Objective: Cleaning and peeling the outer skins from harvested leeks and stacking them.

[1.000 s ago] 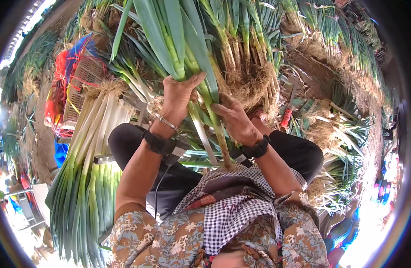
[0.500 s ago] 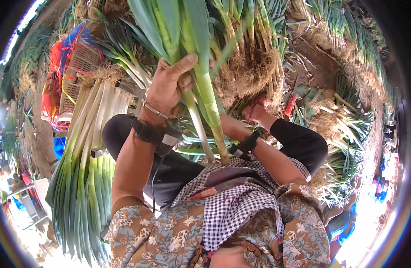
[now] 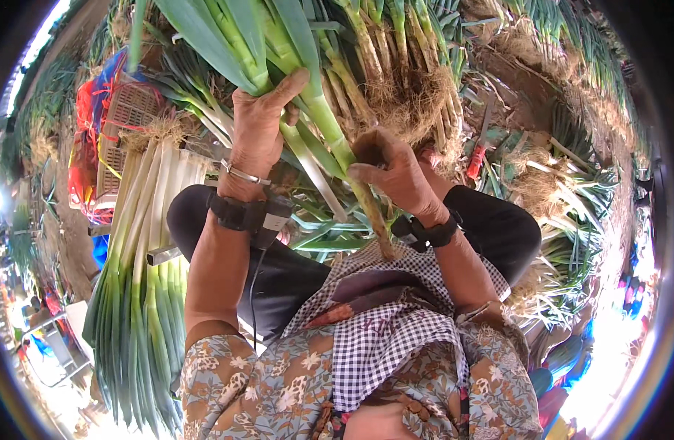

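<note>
While my left hand (image 3: 260, 128) is clamped around a thick leek (image 3: 329, 128) in front of me, its long axis slants, leaves (image 3: 293, 33) pointing away to the upper left, brownish lower end (image 3: 376, 224) down and right toward my checked apron (image 3: 388, 359). My right hand (image 3: 399, 176) curls beside the leek; I cannot tell whether it grips or only hovers.

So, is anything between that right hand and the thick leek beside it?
Nothing visible: the right hand sits right at the thick leek, though whether they touch is unclear. The left hand grips it higher up.
</note>
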A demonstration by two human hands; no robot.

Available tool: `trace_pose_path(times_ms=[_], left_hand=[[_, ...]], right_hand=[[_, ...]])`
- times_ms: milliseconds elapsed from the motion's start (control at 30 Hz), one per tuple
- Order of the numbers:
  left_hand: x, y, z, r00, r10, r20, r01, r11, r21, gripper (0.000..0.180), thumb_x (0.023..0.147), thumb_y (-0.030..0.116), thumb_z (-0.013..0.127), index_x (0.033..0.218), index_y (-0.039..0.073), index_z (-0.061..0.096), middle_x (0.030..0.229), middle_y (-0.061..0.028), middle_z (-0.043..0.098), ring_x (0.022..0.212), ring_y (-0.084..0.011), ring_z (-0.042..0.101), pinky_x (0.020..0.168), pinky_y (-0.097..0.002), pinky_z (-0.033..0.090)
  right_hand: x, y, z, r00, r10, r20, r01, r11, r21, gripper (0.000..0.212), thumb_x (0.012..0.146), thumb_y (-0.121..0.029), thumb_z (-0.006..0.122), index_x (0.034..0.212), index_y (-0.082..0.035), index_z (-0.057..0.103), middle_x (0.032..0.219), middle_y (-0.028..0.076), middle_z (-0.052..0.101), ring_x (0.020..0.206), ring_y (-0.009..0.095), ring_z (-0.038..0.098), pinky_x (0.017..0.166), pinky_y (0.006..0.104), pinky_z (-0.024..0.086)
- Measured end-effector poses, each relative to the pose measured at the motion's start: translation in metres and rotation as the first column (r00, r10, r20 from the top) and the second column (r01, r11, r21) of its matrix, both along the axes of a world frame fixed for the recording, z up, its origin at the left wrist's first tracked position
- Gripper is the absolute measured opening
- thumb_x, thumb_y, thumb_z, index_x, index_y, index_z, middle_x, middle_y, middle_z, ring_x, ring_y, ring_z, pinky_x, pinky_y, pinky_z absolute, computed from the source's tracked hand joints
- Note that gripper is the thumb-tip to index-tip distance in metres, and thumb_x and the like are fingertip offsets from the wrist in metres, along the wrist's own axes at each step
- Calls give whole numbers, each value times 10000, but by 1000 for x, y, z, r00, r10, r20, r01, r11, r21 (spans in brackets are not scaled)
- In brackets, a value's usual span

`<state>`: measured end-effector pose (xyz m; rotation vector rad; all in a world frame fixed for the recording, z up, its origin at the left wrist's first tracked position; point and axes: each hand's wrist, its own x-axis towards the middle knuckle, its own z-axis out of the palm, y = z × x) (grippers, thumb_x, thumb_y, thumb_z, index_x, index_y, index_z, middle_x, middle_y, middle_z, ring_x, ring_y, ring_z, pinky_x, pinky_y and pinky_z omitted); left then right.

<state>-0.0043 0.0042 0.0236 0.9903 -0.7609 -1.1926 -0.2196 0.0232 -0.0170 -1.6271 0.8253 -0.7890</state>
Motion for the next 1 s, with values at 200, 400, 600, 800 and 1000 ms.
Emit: trace_pose_path(times_ms=[200,400,600,800,1000], left_hand=[[-5,0,-6,994,65,84,-68,997,26,175,764,112,791,891,32,702,774,3,678,568,-53,562,427,-201,376],[-10,2,-9,977,180,114,-179,984,-19,150,781,92,778,892,25,703,789,-19,692,551,-46,556,407,-194,365],[14,-8,-8,936,332,118,-321,941,-104,127,800,97,764,879,23,697,765,-27,683,488,-61,516,396,-206,370],[35,-10,6,914,399,75,-384,910,-155,164,761,74,790,878,34,682,786,-48,692,471,-95,506,388,-226,372],[18,-5,-7,923,362,134,-352,931,-94,188,753,94,798,858,42,652,795,-36,662,463,-99,479,382,-232,362]], right_hand=[[3,4,4,990,12,-139,-13,1000,-7,291,822,-175,751,961,8,572,823,69,610,792,106,524,725,299,459],[22,19,-2,937,-229,-263,-27,705,-709,168,684,-45,657,823,-58,564,783,74,564,738,284,585,643,388,485],[18,62,-84,738,306,-601,-641,597,-483,150,733,-91,656,872,-54,615,818,116,600,748,280,607,640,414,480],[-18,35,-152,617,683,-391,-629,727,276,302,719,-259,688,818,15,610,750,172,630,738,314,616,689,453,458],[-60,46,-221,495,670,-552,-582,728,362,302,725,-277,666,842,0,638,786,171,637,724,313,610,699,448,461]])
